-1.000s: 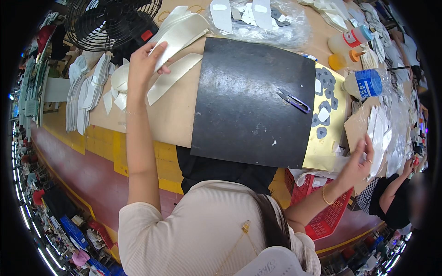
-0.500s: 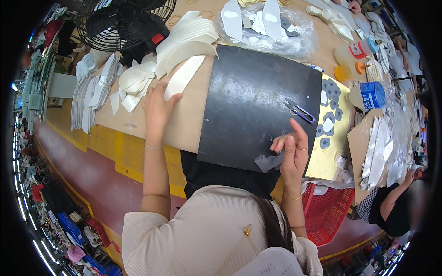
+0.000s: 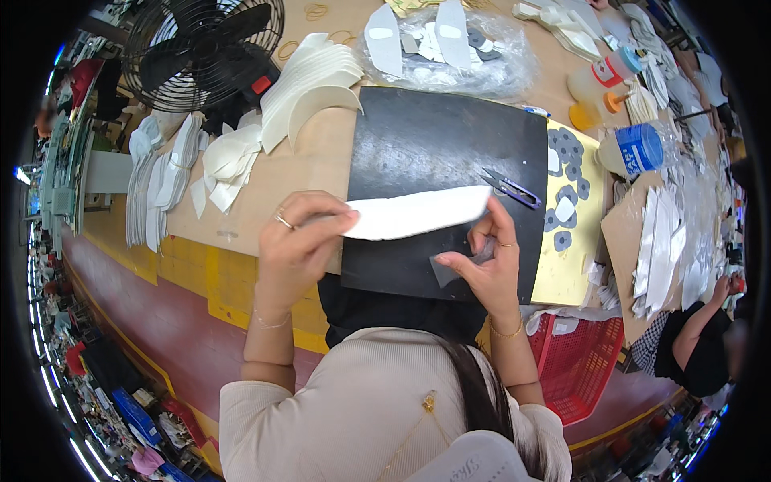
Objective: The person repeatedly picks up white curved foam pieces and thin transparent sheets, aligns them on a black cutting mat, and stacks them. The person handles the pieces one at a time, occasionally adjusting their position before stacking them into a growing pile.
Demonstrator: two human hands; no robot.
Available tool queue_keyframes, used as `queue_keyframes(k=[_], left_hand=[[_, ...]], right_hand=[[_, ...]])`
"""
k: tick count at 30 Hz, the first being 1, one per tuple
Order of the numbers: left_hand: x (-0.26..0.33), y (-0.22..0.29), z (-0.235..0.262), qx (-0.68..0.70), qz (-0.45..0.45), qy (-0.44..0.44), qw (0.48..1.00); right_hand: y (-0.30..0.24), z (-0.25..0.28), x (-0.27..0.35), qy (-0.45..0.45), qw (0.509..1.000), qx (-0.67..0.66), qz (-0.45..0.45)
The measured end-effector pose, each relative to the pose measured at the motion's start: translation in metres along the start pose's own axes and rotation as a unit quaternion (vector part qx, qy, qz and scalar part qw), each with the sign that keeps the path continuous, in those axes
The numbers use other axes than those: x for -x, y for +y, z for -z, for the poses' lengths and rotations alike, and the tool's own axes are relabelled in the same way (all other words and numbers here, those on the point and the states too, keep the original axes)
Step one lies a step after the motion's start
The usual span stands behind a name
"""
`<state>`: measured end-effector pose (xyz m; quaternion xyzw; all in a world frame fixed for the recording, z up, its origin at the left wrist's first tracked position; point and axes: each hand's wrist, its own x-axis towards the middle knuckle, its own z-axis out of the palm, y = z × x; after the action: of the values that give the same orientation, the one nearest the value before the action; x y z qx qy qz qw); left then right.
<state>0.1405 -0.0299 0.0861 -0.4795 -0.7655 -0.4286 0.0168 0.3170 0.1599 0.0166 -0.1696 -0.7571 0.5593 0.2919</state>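
Observation:
My left hand (image 3: 295,238) grips one end of a long white curved piece (image 3: 418,213) and holds it flat over the black mat (image 3: 450,145). My right hand (image 3: 482,261) touches the other end of that white piece and pinches a small grey patch (image 3: 450,269) under it. Small blue-handled snips (image 3: 510,186) lie on the mat just beyond my right hand. More grey patches (image 3: 566,201) are laid out on the yellow board (image 3: 574,273) to the right.
A stack of white curved pieces (image 3: 313,76) and a black fan (image 3: 201,48) stand at the back left. A clear bag of pieces (image 3: 450,40), glue bottles (image 3: 598,76) and a blue-labelled jar (image 3: 634,149) sit at the back. A red basket (image 3: 574,361) and another person's arm (image 3: 707,309) are at right.
My left hand has drawn back from the stack with a white piece and brought it over the mat. My right hand has come in from the right with a grey patch and met it.

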Motion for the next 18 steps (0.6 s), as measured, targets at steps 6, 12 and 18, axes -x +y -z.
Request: queue_keyframes(k=[6,12,18], left_hand=[[-0.004,0.005,-0.027,0.006,-0.151,0.035,0.988],[-0.013,-0.012,-0.044,0.072,-0.135,-0.062,0.986],[-0.103,-0.069,-0.047,-0.077,-0.028,-0.06,0.995]], right_hand=[[-0.005,0.022,0.001,0.158,0.973,0.069,0.156],[-0.02,0.051,0.007,0.056,0.987,0.139,0.053],[-0.002,0.053,0.026,-0.009,0.975,0.198,-0.1]])
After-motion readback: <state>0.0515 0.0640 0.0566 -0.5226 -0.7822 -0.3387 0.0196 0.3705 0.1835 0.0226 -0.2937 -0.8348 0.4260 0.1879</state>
